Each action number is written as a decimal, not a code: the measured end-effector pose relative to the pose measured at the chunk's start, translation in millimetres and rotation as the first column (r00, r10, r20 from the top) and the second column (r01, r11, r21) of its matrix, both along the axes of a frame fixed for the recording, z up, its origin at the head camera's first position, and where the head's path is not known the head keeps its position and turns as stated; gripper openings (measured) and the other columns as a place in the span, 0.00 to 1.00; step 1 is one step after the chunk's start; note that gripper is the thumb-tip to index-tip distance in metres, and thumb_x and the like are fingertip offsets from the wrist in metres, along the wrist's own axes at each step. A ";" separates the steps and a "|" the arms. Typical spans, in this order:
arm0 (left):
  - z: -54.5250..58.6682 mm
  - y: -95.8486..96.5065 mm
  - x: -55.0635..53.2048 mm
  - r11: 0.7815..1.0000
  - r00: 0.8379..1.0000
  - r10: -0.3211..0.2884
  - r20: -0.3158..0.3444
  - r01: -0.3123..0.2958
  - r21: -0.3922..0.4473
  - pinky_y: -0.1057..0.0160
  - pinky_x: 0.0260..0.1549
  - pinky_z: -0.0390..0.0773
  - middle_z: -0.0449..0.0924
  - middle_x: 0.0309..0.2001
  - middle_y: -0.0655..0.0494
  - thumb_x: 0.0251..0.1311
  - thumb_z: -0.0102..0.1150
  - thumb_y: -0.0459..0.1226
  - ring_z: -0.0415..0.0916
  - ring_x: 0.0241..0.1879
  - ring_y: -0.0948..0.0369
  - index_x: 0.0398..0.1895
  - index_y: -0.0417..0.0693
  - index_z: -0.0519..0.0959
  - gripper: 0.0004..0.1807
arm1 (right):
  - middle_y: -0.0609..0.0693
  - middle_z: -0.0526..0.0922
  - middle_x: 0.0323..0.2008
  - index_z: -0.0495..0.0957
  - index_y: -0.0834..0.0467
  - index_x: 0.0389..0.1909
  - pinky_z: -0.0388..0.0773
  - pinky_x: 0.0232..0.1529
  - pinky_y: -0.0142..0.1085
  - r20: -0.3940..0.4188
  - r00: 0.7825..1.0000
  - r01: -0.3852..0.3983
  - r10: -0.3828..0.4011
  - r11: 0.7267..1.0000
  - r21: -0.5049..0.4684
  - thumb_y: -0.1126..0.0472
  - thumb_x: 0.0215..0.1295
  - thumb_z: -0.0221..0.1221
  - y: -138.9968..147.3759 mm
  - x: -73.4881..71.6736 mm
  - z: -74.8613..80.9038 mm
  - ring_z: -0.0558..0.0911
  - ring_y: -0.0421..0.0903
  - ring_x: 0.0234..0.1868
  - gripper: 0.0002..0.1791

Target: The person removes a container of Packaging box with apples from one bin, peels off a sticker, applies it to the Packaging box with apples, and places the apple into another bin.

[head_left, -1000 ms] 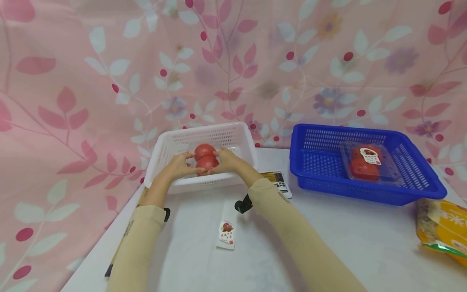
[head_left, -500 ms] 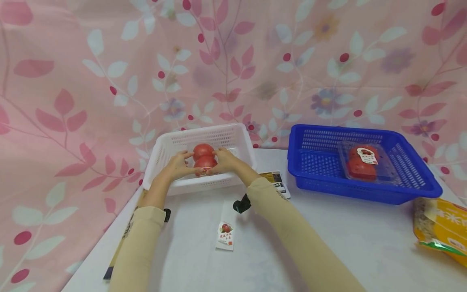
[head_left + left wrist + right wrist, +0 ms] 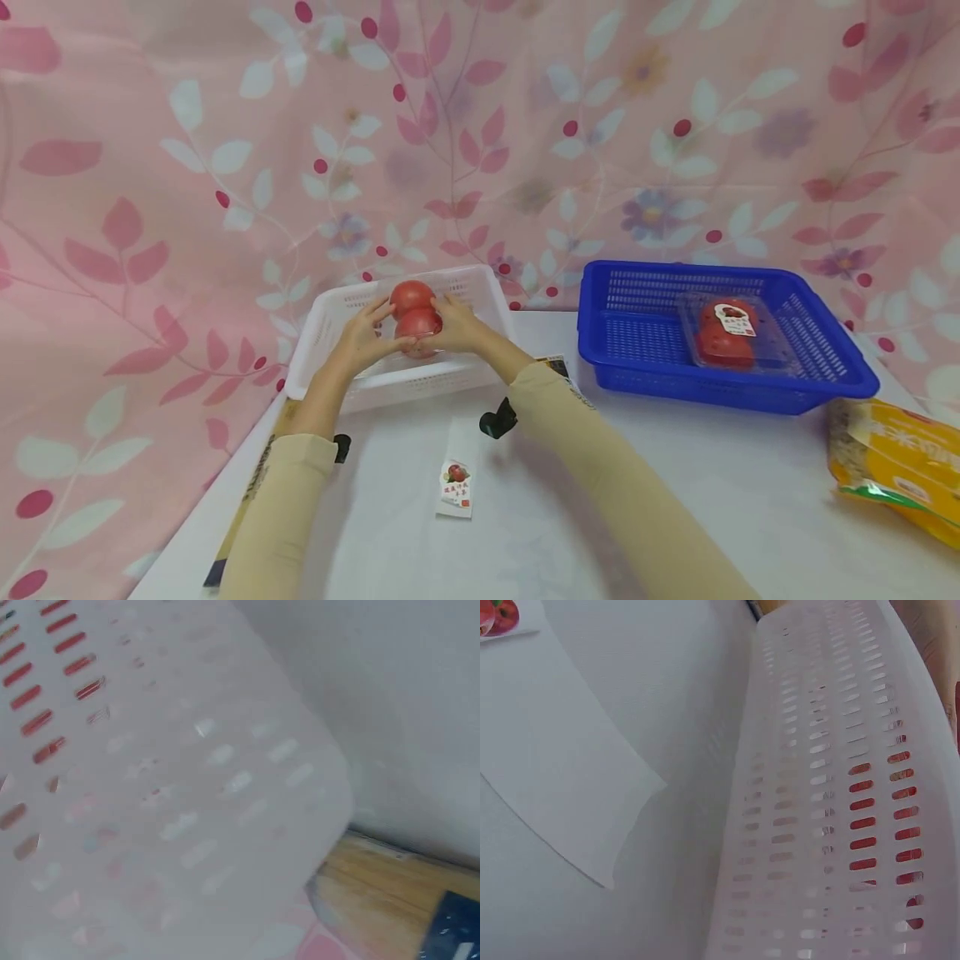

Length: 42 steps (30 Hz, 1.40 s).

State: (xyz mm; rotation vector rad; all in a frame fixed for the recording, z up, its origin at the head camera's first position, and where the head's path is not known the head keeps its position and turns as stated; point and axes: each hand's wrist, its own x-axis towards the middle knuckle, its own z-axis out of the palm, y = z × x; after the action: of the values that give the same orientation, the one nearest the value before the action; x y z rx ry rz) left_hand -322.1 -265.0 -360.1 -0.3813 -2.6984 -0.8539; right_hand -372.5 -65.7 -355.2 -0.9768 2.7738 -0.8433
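Two red round fruits (image 3: 412, 297) in a clear plastic box (image 3: 418, 333) are between my hands, over the white slotted basket (image 3: 420, 385). My left hand (image 3: 362, 340) grips the box from the left, its thumb along the near edge. From the right, my right hand (image 3: 459, 327) grips it, thumb and fingers at the side. Both wrist views face the basket's outer wall: red shows through the slots of the basket wall (image 3: 187, 787) on the left and of the basket side (image 3: 810, 825) on the right. The wall hides the box's lower part there.
A blue basket (image 3: 720, 393) stands to the right, holding another clear box (image 3: 727, 333) of red fruits with a label. A yellow bag (image 3: 900, 462) lies at the right edge. Between my forearms is a fruit-picture sticker (image 3: 455, 487). A flat yellow packet (image 3: 243, 508) lies by my left sleeve.
Both hands have raised the clear box with the red fruits slightly relative to the white basket. The head view has shifted a little to the right.
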 end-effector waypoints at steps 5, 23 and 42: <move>12.6 15.2 5.2 0.999 0.999 -0.024 -0.034 0.023 -0.026 0.46 0.49 0.71 0.60 0.65 0.44 0.48 0.67 0.49 0.62 0.59 0.44 0.62 0.34 0.65 0.41 | 0.59 0.48 0.70 0.53 0.59 0.69 0.56 0.61 0.55 -0.065 0.998 0.013 -0.014 1.000 -0.021 0.38 0.49 0.62 11.0 4.5 12.7 0.52 0.60 0.67 0.51; 52.9 76.3 46.6 0.994 0.983 -0.050 -0.174 0.032 -0.107 0.46 0.49 0.71 0.65 0.61 0.41 0.53 0.62 0.51 0.63 0.59 0.44 0.59 0.37 0.69 0.36 | 0.55 0.61 0.66 0.61 0.62 0.65 0.54 0.62 0.54 -0.333 0.942 -0.015 -0.034 0.990 -0.143 0.41 0.52 0.61 68.8 47.9 36.1 0.62 0.54 0.64 0.44; 65.9 144.1 111.9 0.946 0.911 -0.309 -0.273 0.266 -0.184 0.56 0.44 0.76 0.69 0.57 0.48 0.46 0.69 0.49 0.72 0.50 0.50 0.56 0.41 0.74 0.34 | 0.55 0.63 0.64 0.65 0.60 0.63 0.76 0.40 0.43 -0.362 0.932 -0.072 -0.023 0.966 -0.248 0.51 0.50 0.67 177.4 140.2 43.8 0.67 0.52 0.52 0.39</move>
State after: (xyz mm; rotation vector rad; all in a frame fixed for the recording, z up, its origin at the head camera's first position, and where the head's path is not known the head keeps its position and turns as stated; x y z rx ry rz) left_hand -210.3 -120.9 -294.3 -0.8861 -2.4587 -0.6132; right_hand -232.3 111.7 -311.4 -1.3314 2.9946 -1.1486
